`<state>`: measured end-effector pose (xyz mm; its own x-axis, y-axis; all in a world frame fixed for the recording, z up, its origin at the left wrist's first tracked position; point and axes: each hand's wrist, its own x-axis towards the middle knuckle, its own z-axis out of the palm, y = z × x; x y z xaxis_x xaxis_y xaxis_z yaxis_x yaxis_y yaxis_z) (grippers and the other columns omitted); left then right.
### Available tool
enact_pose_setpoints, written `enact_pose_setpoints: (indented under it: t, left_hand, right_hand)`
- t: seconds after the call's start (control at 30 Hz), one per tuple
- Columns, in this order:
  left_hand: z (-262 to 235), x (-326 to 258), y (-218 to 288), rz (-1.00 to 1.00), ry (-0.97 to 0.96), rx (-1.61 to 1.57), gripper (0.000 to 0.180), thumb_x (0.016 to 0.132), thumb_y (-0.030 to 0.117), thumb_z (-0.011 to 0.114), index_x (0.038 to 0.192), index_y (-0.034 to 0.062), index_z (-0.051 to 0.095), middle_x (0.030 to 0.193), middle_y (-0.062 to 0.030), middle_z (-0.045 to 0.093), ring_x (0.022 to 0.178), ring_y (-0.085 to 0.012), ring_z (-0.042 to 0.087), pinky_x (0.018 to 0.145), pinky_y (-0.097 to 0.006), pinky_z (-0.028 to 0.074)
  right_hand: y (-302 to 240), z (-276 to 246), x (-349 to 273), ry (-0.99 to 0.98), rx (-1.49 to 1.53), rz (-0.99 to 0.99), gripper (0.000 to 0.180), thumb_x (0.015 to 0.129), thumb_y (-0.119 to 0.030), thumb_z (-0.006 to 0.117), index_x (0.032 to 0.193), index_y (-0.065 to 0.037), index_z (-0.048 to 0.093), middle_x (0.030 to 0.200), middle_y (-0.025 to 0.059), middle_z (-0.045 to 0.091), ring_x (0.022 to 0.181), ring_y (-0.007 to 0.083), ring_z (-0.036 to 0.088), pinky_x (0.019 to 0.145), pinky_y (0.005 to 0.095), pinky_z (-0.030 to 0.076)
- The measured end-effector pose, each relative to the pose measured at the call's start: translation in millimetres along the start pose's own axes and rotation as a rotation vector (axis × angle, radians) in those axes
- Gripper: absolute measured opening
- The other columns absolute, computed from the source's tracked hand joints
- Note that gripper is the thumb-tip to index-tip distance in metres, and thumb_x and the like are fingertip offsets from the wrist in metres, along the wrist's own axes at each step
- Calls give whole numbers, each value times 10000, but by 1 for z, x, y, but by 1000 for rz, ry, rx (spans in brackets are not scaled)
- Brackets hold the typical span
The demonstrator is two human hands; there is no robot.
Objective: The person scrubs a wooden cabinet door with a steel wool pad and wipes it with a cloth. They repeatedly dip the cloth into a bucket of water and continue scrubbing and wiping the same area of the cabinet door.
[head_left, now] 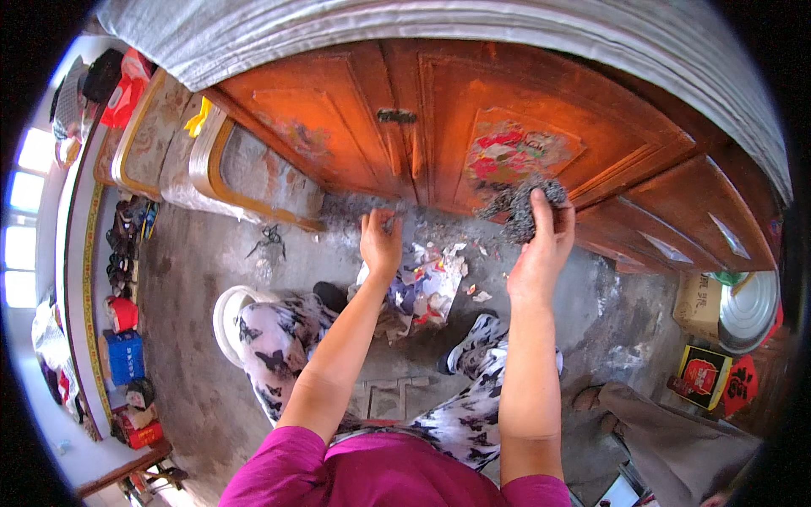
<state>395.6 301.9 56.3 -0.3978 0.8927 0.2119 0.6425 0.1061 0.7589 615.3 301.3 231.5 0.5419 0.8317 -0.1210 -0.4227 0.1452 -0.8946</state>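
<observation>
My right hand (538, 262) is closed on a grey, tangled steel wool pad (525, 215), held against or just in front of the right door of an orange-brown wooden cabinet (439, 135). Behind the pad, a torn red and pale picture (515, 150) partly covers the door panel. Lower down, near the foot of the left door, my left hand (380, 249) has its fingers curled in. Something small and dark shows at its fingertips, too small to name. Between my feet lies a pile of scraps and crumpled paper (435, 283).
A light cloth (355, 38) drapes over the cabinet top. Armchairs (245, 173) stand at the left, beside a white bucket-like rim (226, 325) by my knee. Boxes (705, 376) and a round metal lid (748, 313) are at the right. Another person's trouser leg (676, 439) is at lower right.
</observation>
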Motion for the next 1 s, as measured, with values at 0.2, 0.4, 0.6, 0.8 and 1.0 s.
enact_pose_setpoints:
  t: [0.2, 0.4, 0.6, 0.8, 1.0]
  left_hand:
    - [-15, 31, 69, 191, 288, -295, 241, 834, -36, 753, 1040, 37, 653, 989, -123, 610, 934, -306, 614, 838, -376, 505]
    - [45, 17, 7, -240, -104, -52, 220, 880, 178, 782, 992, 83, 618, 986, -117, 666, 962, -348, 661, 842, -450, 518]
    - [1, 3, 64, -4, 147, -526, 212, 950, 72, 747, 1022, 35, 551, 974, -62, 563, 893, -173, 540, 831, -305, 464]
    - [-29, 50, 109, 291, 339, -135, 285, 864, 75, 766, 1087, 61, 588, 1136, -151, 568, 1061, -371, 592, 849, -452, 509]
    - [-11, 34, 83, 162, 203, 48, 298, 854, 121, 770, 1098, 126, 598, 1176, -160, 591, 1028, -448, 651, 810, -496, 539]
  right_hand:
    - [-2, 1, -2, -11, 35, 23, 250, 955, -172, 757, 1165, -86, 652, 1106, 6, 681, 1009, 116, 629, 892, 301, 491]
    - [6, 4, 0, -11, 27, 16, 250, 951, -175, 764, 1158, -87, 654, 1110, 1, 687, 997, 109, 635, 885, 297, 493]
    - [2, -2, 5, -37, 50, 21, 237, 951, -169, 765, 1149, -92, 660, 1092, -5, 689, 994, 101, 635, 883, 283, 486]
    - [-3, -1, 0, -45, 66, 84, 330, 927, -144, 806, 1179, -63, 611, 1137, 30, 658, 1059, 135, 602, 1000, 317, 454]
    - [5, -10, 7, -21, 60, 75, 369, 921, -147, 811, 1209, -64, 596, 1168, 37, 650, 1079, 141, 596, 1007, 326, 450]
